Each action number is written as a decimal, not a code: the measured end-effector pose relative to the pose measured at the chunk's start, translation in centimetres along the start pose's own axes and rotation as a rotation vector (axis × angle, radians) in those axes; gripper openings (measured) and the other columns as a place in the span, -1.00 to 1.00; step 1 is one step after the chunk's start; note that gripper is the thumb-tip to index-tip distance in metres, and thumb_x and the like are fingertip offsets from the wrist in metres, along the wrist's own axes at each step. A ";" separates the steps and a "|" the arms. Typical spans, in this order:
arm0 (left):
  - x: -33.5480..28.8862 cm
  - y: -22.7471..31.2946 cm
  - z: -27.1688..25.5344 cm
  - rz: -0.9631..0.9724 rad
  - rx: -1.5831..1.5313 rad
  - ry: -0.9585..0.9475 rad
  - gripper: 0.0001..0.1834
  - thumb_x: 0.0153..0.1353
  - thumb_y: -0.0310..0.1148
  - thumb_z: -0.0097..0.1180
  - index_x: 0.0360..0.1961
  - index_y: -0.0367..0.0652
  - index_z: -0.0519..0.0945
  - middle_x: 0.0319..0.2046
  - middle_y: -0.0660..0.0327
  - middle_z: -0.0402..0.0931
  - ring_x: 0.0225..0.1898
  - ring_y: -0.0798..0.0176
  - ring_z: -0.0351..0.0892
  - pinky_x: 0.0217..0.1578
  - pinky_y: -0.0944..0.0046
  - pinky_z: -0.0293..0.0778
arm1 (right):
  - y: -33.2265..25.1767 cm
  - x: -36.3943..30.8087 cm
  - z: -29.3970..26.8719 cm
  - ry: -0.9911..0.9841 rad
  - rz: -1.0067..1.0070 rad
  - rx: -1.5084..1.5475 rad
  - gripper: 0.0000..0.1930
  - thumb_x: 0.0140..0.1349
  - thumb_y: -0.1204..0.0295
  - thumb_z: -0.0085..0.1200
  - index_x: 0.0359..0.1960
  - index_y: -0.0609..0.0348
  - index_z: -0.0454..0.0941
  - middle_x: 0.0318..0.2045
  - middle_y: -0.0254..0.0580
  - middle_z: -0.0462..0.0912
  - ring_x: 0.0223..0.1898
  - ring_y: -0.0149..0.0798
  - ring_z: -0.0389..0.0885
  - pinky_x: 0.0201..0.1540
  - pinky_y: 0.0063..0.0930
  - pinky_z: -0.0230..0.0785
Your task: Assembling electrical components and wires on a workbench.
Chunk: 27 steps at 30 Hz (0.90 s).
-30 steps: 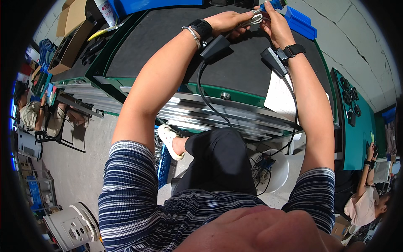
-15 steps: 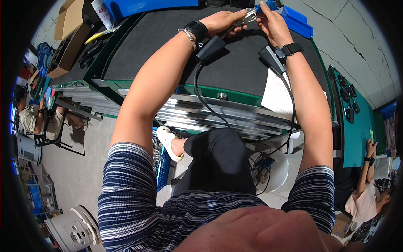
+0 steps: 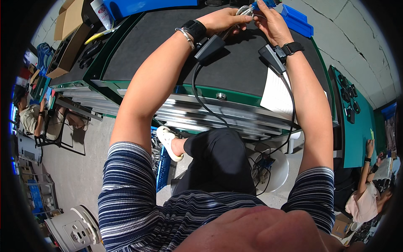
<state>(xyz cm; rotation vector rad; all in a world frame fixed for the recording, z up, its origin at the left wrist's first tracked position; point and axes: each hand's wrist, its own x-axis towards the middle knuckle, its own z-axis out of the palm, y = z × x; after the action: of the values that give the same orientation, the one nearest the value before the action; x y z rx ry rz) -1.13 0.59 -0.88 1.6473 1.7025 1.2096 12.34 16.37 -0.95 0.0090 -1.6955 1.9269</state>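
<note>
Over the far part of the dark-topped workbench (image 3: 159, 46), my left hand (image 3: 220, 21) is closed around a coiled bundle of clear, greyish cable (image 3: 244, 11). Close beside it, my right hand (image 3: 273, 26) pinches a blue connector (image 3: 268, 4) at the end of that cable, near the picture's top edge. Part of the connector is covered by the fingers. Both wrists carry black straps, and dark boxes with black leads hang below them.
Blue bins (image 3: 297, 21) stand at the back right. White paper (image 3: 275, 94) lies near the bench's front edge. To the left are an open cardboard box (image 3: 69, 42) and a spray can (image 3: 102, 14). A white bucket (image 3: 279, 172) holds wires below. Other people work at both sides.
My left hand and the cable bundle have shifted slightly left. My right hand has moved a little and still pinches the connector. At the far right, a co-worker's hands have moved apart.
</note>
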 end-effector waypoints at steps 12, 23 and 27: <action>1.5 -2.5 -1.0 -0.019 0.168 0.234 -0.42 0.37 0.26 0.15 -0.22 -0.14 0.59 -0.54 0.35 0.44 -0.55 0.50 0.36 -0.52 0.41 0.31 | 0.3 0.8 -1.7 0.116 0.094 0.253 -0.57 0.50 -0.10 -0.02 -0.15 0.01 0.58 -0.34 -0.33 0.69 -0.39 -0.40 0.59 -0.36 -0.55 0.40; 0.6 -0.8 -0.6 0.049 0.758 0.351 -0.34 0.43 0.23 0.06 -0.07 -0.28 0.64 -0.32 -0.07 0.69 -0.25 -0.11 0.72 -0.19 0.04 0.58 | 0.2 0.9 -2.3 0.212 0.058 0.244 -0.66 0.46 -0.06 0.09 -0.23 -0.10 0.61 -0.39 -0.36 0.64 -0.43 -0.37 0.58 -0.38 -0.48 0.40; 0.3 -1.0 -0.8 0.049 0.705 0.299 -0.32 0.40 0.26 0.04 -0.11 -0.27 0.67 -0.24 -0.12 0.71 -0.12 -0.18 0.72 -0.07 -0.03 0.60 | 0.5 1.0 -2.6 0.207 0.055 0.216 -0.70 0.43 0.00 0.16 -0.29 -0.10 0.61 -0.43 -0.40 0.60 -0.45 -0.39 0.57 -0.42 -0.52 0.37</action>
<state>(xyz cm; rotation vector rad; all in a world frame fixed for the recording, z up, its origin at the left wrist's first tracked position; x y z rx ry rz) -2.37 0.75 -1.31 1.9651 2.4915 0.9617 12.27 19.11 -1.53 -0.1513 -1.3623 2.0646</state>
